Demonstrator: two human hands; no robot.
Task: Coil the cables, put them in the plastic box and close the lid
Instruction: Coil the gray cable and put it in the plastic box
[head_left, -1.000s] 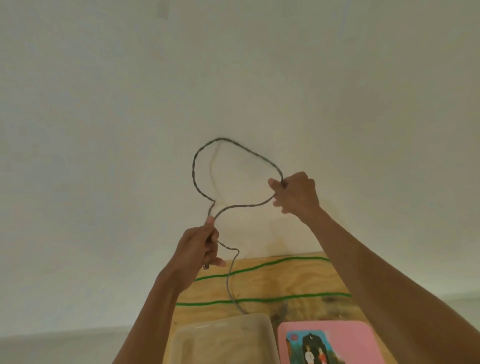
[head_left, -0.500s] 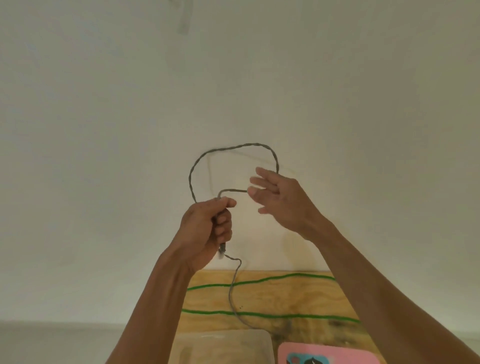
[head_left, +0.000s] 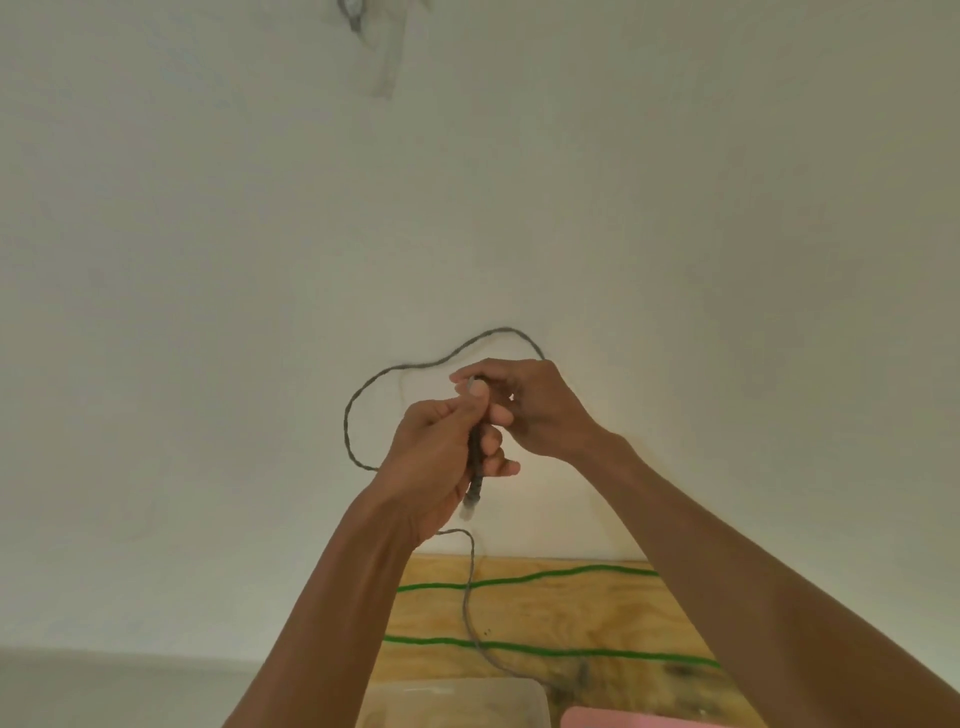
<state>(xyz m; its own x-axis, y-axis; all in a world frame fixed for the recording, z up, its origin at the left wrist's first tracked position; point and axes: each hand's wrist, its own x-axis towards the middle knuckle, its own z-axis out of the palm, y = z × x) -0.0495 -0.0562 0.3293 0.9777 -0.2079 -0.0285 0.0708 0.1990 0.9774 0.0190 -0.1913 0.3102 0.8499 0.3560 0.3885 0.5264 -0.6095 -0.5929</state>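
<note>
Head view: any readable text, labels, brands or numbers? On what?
None readable.
Grey cable, held in left hand and right hand: no marking visible.
Plastic box: no label visible.
Pink object: only its plain edge is in frame.

There is a single view, taken from the person's head and close to the raised hands. It faces forward at a pale wall (head_left: 260, 312) that fills most of it. The bench (head_left: 561, 613) shows only along the bottom edge, apparently pushed against that wall.
</note>
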